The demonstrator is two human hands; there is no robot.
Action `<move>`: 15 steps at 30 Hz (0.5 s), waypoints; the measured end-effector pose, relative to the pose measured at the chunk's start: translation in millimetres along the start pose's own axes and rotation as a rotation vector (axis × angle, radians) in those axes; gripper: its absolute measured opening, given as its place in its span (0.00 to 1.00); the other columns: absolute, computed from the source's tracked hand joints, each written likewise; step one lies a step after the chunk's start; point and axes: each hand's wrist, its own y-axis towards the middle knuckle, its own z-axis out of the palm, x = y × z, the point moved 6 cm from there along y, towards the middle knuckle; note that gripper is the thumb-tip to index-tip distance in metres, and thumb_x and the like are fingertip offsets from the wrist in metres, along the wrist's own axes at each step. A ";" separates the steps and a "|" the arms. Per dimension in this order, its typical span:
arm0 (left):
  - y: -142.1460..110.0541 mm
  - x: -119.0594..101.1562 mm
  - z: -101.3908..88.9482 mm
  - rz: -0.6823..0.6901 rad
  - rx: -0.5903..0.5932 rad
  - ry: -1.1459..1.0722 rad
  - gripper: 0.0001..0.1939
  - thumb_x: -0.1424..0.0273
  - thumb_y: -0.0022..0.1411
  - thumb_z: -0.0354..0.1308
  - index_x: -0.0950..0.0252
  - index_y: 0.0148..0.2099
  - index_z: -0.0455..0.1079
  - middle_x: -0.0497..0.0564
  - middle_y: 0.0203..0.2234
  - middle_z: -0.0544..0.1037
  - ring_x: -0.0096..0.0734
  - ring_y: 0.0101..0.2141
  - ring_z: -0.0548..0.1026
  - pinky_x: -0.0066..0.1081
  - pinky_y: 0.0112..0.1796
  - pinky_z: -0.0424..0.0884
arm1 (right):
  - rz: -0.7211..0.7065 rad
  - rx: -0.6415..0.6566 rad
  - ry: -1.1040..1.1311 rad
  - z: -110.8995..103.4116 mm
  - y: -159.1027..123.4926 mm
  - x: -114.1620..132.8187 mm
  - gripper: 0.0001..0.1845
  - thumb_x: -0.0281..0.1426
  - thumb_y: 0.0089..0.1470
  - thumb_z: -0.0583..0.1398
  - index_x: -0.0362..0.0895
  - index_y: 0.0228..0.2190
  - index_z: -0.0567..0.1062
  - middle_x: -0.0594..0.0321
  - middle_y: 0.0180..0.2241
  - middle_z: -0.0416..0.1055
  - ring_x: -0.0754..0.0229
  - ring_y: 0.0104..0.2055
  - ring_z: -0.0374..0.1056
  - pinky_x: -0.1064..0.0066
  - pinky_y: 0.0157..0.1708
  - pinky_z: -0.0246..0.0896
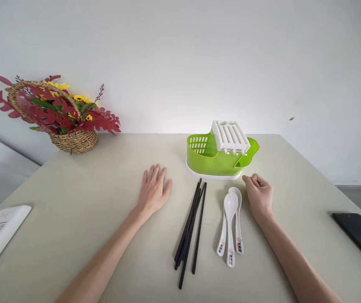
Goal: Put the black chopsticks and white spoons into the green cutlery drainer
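Observation:
My left hand [154,189] lies flat on the table, palm down with fingers spread, holding nothing. My right hand [259,192] rests on the table with fingers curled into a fist and the thumb pointing left; nothing shows in it. Between my hands, several black chopsticks [189,231] lie in a loose bundle. Right of them, three white spoons [230,206] lie partly overlapped, with printed marks on their handle ends, close to my right hand. Behind these stands a green utensil holder [213,163] with a white slotted top [231,136], small hooks and a white base.
A woven basket [76,142] of red leaves and yellow flowers stands at the back left by the wall. A white device [1,235] with printed text lies at the left edge. A black phone [359,235] lies at the right edge.

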 end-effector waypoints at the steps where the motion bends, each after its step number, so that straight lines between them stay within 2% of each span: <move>1: -0.4 -0.7 -2.7 0.020 -0.017 -0.041 0.26 0.60 0.76 0.48 0.65 0.69 0.63 0.64 0.70 0.64 0.55 0.72 0.59 0.60 0.70 0.54 | -0.001 0.003 -0.006 0.6 -0.2 0.7 0.27 0.34 0.48 0.64 0.50 0.21 0.48 0.73 0.22 0.41 0.65 0.26 0.38 0.68 0.26 0.36; 5: -2.4 -8.2 -19.4 0.108 -0.086 -0.247 0.17 0.66 0.74 0.52 0.61 0.62 0.67 0.60 0.62 0.74 0.47 0.67 0.68 0.51 0.66 0.66 | -0.009 0.010 -0.021 2.5 -0.7 2.5 0.27 0.34 0.49 0.65 0.49 0.21 0.48 0.73 0.22 0.42 0.65 0.26 0.38 0.68 0.26 0.37; 7: -3.1 -13.9 -27.4 0.136 -0.106 -0.342 0.13 0.68 0.73 0.54 0.60 0.58 0.68 0.57 0.56 0.78 0.43 0.60 0.74 0.46 0.61 0.70 | -0.014 0.012 -0.035 2.9 -1.3 3.0 0.27 0.35 0.49 0.65 0.49 0.21 0.48 0.73 0.22 0.42 0.65 0.26 0.38 0.68 0.26 0.37; 10: -5.0 -22.4 -35.0 0.143 -0.122 -0.411 0.06 0.71 0.73 0.53 0.60 0.49 0.70 0.52 0.45 0.81 0.37 0.48 0.79 0.43 0.56 0.70 | -0.022 0.017 -0.054 3.0 -2.4 3.2 0.27 0.35 0.50 0.65 0.49 0.21 0.49 0.73 0.22 0.42 0.65 0.26 0.39 0.68 0.26 0.38; 12: -7.4 -28.2 -35.4 0.147 -0.100 -0.421 0.04 0.71 0.74 0.53 0.60 0.44 0.68 0.49 0.37 0.79 0.35 0.41 0.78 0.42 0.51 0.70 | -0.028 0.017 -0.061 2.6 -2.8 2.7 0.28 0.35 0.50 0.65 0.49 0.21 0.48 0.73 0.22 0.42 0.65 0.26 0.39 0.68 0.26 0.38; 15: -12.3 -38.7 -28.8 0.196 0.013 -0.433 0.06 0.68 0.75 0.52 0.60 0.41 0.65 0.46 0.29 0.75 0.32 0.32 0.75 0.38 0.44 0.69 | -0.033 0.010 -0.057 1.5 -2.9 1.2 0.28 0.35 0.50 0.65 0.49 0.21 0.48 0.73 0.22 0.42 0.65 0.26 0.38 0.68 0.26 0.38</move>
